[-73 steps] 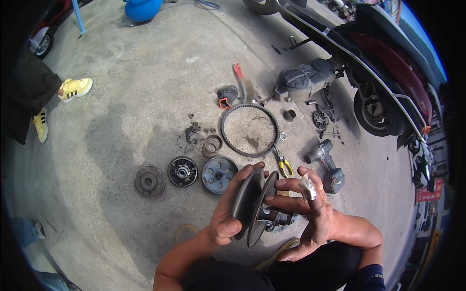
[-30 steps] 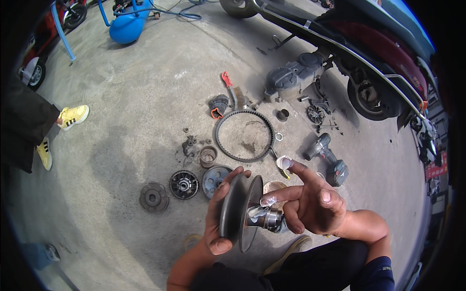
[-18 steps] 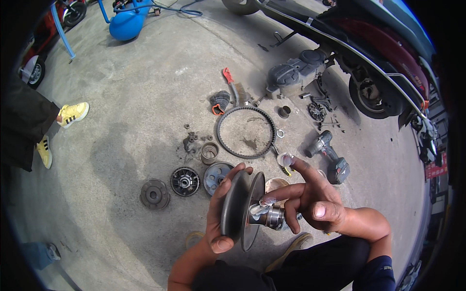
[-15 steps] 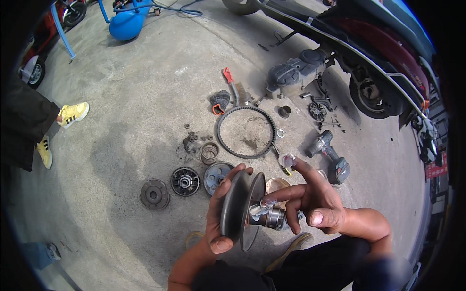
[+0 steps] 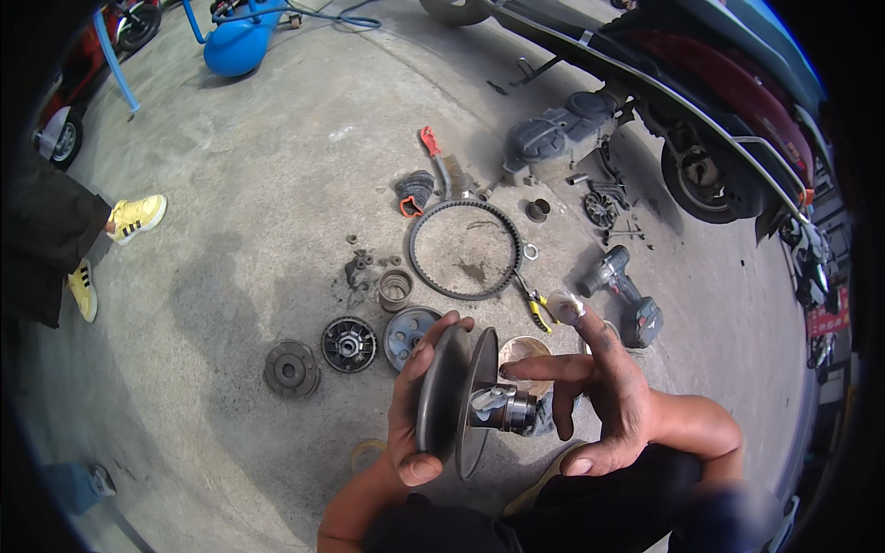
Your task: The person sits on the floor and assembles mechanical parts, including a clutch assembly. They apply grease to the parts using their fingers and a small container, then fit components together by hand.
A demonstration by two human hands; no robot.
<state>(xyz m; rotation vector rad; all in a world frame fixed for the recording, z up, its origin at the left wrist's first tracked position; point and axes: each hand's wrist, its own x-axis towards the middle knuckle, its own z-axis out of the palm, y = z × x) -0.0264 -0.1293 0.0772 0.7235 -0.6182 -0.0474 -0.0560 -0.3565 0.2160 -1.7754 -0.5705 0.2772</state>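
My left hand (image 5: pixel 415 405) is wrapped round the edge of a scooter drive pulley (image 5: pixel 441 396), two dark metal discs on one shaft. The pulley is held on edge, its shiny hub (image 5: pixel 516 410) facing right. Pale grease (image 5: pixel 489 402) smears the hub beside the nearer disc. Just right of the hub, my right hand (image 5: pixel 608 396) has its fingers spread and grips nothing. A whitish blob of grease (image 5: pixel 565 307) sits on its raised fingertip. Behind the fingers, a round tub (image 5: pixel 525 348) with pale contents is partly hidden.
On the concrete lie a toothed belt (image 5: pixel 419 263), yellow-handled pliers (image 5: pixel 536 311), a cordless impact wrench (image 5: pixel 627 295), a coil spring (image 5: pixel 395 289) and round clutch parts (image 5: pixel 349 345). A parted black cover (image 5: pixel 562 138) lies near a scooter (image 5: pixel 710 138). A person in yellow shoes (image 5: pixel 138 218) stands left.
My right hand has drawn back to the right, its middle finger coming off the greased hub. Its thumb has dropped lower. The left hand keeps the pulley almost still.
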